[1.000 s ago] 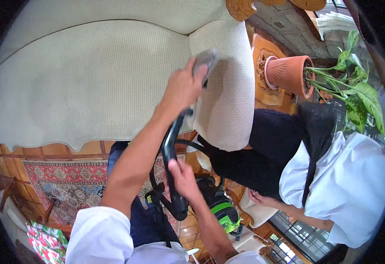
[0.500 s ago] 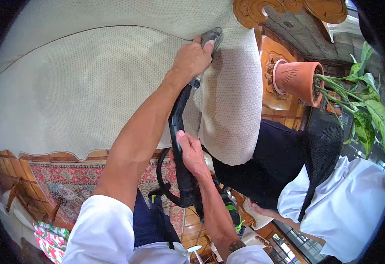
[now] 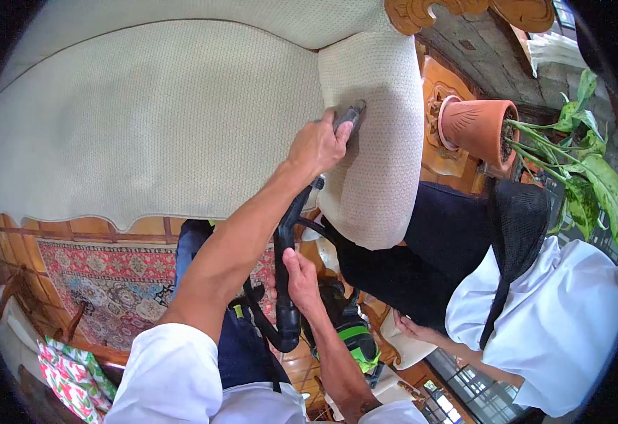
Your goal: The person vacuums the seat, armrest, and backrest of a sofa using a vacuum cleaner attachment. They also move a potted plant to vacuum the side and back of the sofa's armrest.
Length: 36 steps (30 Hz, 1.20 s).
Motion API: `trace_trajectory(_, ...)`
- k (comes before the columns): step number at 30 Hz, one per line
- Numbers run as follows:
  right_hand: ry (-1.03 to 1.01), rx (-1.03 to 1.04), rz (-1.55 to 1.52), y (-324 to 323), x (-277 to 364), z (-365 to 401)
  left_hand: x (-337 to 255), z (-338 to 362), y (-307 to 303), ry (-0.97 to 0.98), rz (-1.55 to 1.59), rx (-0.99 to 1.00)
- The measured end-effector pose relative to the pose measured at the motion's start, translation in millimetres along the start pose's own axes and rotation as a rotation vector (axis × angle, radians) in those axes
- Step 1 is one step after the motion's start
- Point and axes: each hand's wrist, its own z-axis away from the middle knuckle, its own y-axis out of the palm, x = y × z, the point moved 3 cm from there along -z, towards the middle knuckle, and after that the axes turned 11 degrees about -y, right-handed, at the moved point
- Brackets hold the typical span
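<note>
My left hand [image 3: 317,148] is wrapped round a dark nozzle [image 3: 351,119], whose tip touches the inner face of the cream padded armrest [image 3: 383,141]. A damp-looking darker patch shows on the fabric around that tip. Below it, my right hand [image 3: 300,283] grips a black tube [image 3: 283,244] that leads up toward the nozzle. To the left of the armrest spreads the pale patterned sofa seat [image 3: 146,127]. A black and green machine [image 3: 357,343] stands on the floor beyond my right forearm, partly hidden.
At the right is a person in a white shirt [image 3: 556,318] and black apron, one hand low near the machine. A potted plant [image 3: 478,127] stands on a wooden table [image 3: 429,78] behind the armrest. A patterned rug [image 3: 111,283] lies on the tiled floor.
My left hand and the nozzle have moved down from the seat's back corner onto the armrest's inner face. My right hand and the tube have also shifted lower.
</note>
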Motion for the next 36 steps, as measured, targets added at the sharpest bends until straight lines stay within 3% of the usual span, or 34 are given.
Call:
trace_trajectory(14,0.173,-0.091,-0.064,5.1,-56.8,66.1,38.4,69.7,39.3,-0.005,-0.003,0.045)
trace_trajectory(36,0.229,-0.131,-0.094,13.5,-111.3,128.2,72.5,138.9,65.2,0.003,-0.017,0.073)
